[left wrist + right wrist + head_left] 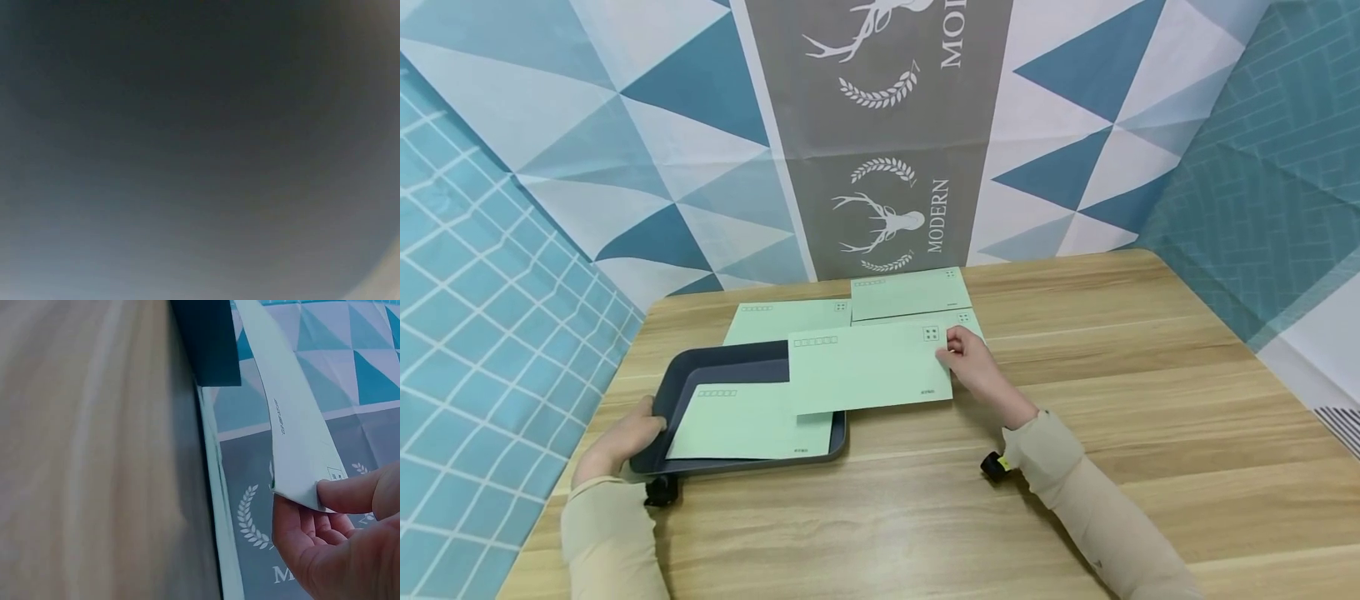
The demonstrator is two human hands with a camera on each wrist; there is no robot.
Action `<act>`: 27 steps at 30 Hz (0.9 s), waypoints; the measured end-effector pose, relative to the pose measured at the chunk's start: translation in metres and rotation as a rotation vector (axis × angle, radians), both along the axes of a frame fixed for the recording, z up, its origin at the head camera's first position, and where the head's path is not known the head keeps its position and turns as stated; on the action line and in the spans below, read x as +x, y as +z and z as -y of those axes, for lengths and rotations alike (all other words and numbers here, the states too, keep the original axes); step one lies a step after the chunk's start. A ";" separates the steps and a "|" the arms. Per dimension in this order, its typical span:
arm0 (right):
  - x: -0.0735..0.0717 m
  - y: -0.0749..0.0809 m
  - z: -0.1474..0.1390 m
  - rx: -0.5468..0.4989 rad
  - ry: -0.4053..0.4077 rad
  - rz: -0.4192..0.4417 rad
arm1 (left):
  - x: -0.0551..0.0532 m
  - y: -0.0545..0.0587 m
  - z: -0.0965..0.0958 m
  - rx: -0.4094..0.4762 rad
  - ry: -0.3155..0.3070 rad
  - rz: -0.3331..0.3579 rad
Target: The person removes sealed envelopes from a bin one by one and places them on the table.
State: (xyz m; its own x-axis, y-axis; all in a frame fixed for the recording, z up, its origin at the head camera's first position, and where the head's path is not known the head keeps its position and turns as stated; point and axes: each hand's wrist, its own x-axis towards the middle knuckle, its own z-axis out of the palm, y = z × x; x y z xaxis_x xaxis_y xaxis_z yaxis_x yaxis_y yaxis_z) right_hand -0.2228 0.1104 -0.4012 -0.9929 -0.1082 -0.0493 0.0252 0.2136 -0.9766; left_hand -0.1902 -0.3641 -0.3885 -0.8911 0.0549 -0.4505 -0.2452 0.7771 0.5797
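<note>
While my left hand [628, 433] grips the dark tray [715, 367] at left, my right hand [972, 360] pinches a green envelope [868, 367] over its right side, one inner envelope [741, 425] already lying inside, at least three loose envelopes [910, 293] remaining beyond.

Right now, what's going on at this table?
A person is handling envelopes and a tray. The right grip pinches a pale green envelope by its right end, off the table; in the head view its other end overlaps the tray's right side. The left grip holds the dark tray at its left edge. One envelope lies in the tray, and at least three more envelopes lie toward the back of the table.
</note>
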 end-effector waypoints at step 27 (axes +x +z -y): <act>0.004 -0.006 -0.051 0.180 0.065 0.198 | 0.000 0.000 0.000 0.019 -0.003 0.001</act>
